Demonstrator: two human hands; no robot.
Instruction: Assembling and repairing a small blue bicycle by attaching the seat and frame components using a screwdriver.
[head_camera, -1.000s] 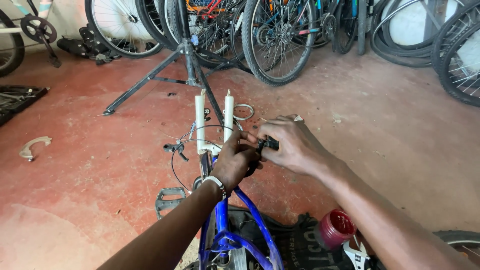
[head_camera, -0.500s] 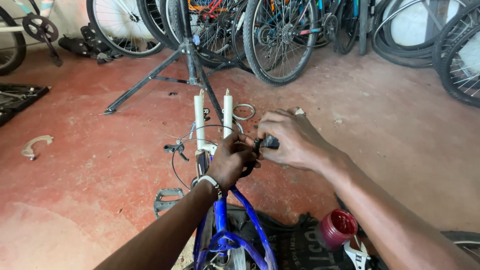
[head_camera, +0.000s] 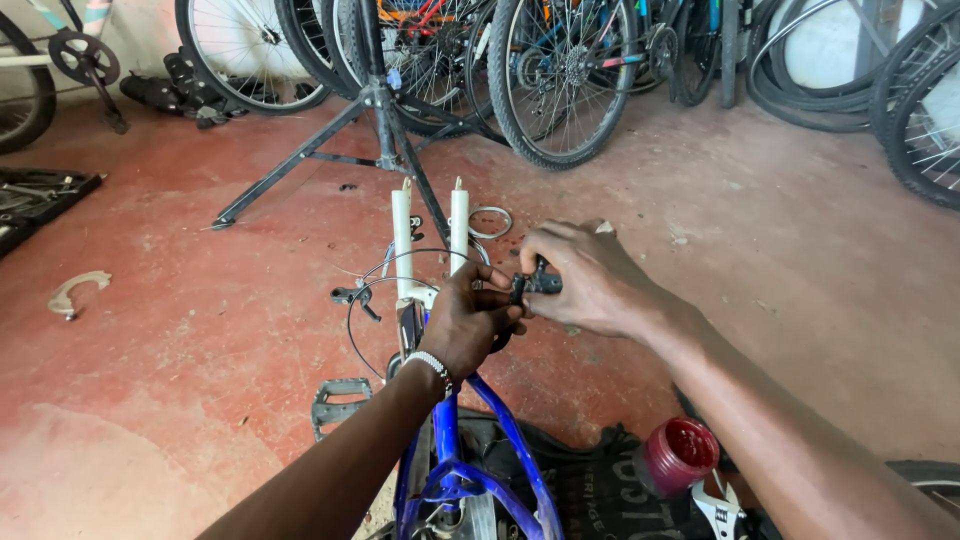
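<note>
Both the left hand (head_camera: 470, 322) and right hand (head_camera: 585, 278) pinch a small black brake part (head_camera: 534, 284) beside 2 white fork legs (head_camera: 430, 235).

A small black brake part (head_camera: 535, 283) is being gripped by both hands beside the white fork legs (head_camera: 403, 240) of a blue bicycle frame (head_camera: 450, 450).

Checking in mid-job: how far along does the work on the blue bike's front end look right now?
Looks done: the white fork has no wheel, its legs bare. In hand: the left hand grips near the fork crown while the right hand pinches a small black brake part. Left: the thin cable loops loose, so the brake seems unfinished on the blue frame.
</note>
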